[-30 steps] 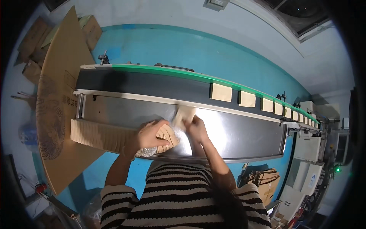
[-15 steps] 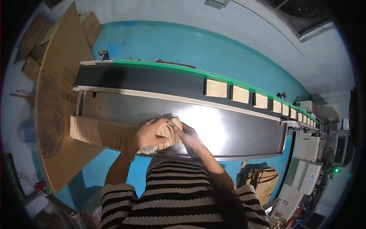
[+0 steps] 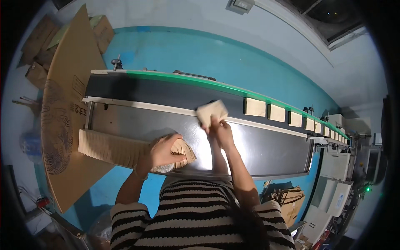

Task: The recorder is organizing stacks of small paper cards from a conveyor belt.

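Observation:
A long row of flat beige paper packets (image 3: 110, 145) stands on edge, packed face to face, along the near left part of the steel tray table (image 3: 266, 146). Round the row's right end curls my left hand (image 3: 163, 151), thumb and fingers gripping the packets, which fan out slightly beyond it. Something clear and plastic-like (image 3: 166, 168) shows below this hand. My right hand (image 3: 221, 132) pinches a single beige packet (image 3: 211, 111) by its near edge. That packet is over the near edge of the dark conveyor belt (image 3: 166, 91) and slightly blurred.
Several beige packets (image 3: 255, 107) lie spaced along the belt, running off to the right beside a green guide rail (image 3: 175, 76). A large cardboard sheet (image 3: 68, 125) stands at the left end. Flattened cartons (image 3: 291, 202) lean below the table on the right.
My right hand has moved away from the row's end, up toward the belt, carrying one packet. The packets on the belt have shifted right. My left hand stays on the row.

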`<act>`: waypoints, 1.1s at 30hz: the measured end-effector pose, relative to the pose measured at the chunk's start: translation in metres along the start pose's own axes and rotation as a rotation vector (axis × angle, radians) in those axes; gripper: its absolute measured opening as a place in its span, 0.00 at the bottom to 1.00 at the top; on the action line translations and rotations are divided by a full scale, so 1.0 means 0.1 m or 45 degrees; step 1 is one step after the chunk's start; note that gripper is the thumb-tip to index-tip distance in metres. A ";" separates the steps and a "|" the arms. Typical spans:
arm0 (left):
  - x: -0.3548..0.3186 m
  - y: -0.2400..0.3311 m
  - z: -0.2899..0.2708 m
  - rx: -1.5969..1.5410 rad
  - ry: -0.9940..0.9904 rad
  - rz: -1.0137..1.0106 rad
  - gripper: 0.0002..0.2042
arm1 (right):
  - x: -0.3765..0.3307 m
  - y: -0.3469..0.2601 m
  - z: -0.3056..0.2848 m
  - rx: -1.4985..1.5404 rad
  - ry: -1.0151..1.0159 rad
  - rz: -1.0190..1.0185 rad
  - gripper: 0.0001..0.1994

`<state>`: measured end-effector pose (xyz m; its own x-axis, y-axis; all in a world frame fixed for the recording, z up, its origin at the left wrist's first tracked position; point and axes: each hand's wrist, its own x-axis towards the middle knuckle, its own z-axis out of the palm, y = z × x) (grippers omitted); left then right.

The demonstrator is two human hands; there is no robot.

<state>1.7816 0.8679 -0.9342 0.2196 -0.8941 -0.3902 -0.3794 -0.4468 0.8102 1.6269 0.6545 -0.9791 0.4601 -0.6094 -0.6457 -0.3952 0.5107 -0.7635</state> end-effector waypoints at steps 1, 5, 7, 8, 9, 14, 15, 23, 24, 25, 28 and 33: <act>0.02 -0.04 0.00 0.003 -0.002 -0.005 0.35 | 0.10 -0.04 0.04 0.163 -0.039 -0.009 0.33; 0.08 -0.22 -0.03 -0.001 -0.015 0.021 0.38 | -0.43 0.05 0.50 -0.508 -0.342 -0.300 0.34; 0.08 -0.28 -0.02 0.018 0.019 0.043 0.39 | -0.63 0.10 0.67 -1.049 -0.352 -0.307 0.32; 0.07 -0.31 -0.02 0.044 0.058 0.071 0.40 | -0.65 0.14 0.74 -1.226 -0.335 -0.236 0.32; 0.04 -0.34 -0.04 0.028 0.044 0.108 0.42 | -0.65 0.18 0.76 -1.227 -0.337 -0.231 0.32; -0.06 -0.40 -0.22 0.072 -0.058 0.107 0.40 | -0.48 0.51 0.75 -0.344 -0.333 -0.131 0.31; -0.05 -0.42 -0.24 0.082 -0.105 0.049 0.40 | -0.38 0.56 0.63 -0.693 -0.392 -0.164 0.29; -0.04 -0.63 -0.25 0.110 -0.145 -0.026 0.39 | 0.18 0.27 0.87 -0.127 -0.039 -0.168 0.28; -0.05 -0.64 -0.26 0.105 -0.147 -0.034 0.39 | -0.02 0.38 0.98 -0.282 -0.156 -0.259 0.30; -0.05 -0.65 -0.28 0.135 -0.110 -0.034 0.40 | -0.16 0.46 1.03 -0.653 -0.227 -0.456 0.30; -0.10 -0.72 -0.46 0.248 -0.123 -0.020 0.43 | -0.37 0.56 1.28 -1.069 -0.324 -0.464 0.32; -0.10 -1.05 -0.51 0.354 -0.096 0.071 0.47 | -0.18 0.73 1.27 -0.618 -0.388 -0.059 0.36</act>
<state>1.8651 0.9256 -0.9930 0.1278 -0.9126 -0.3884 -0.6228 -0.3786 0.6847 1.6905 0.7798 -1.0242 0.6658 -0.3853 -0.6390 -0.6556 0.1067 -0.7475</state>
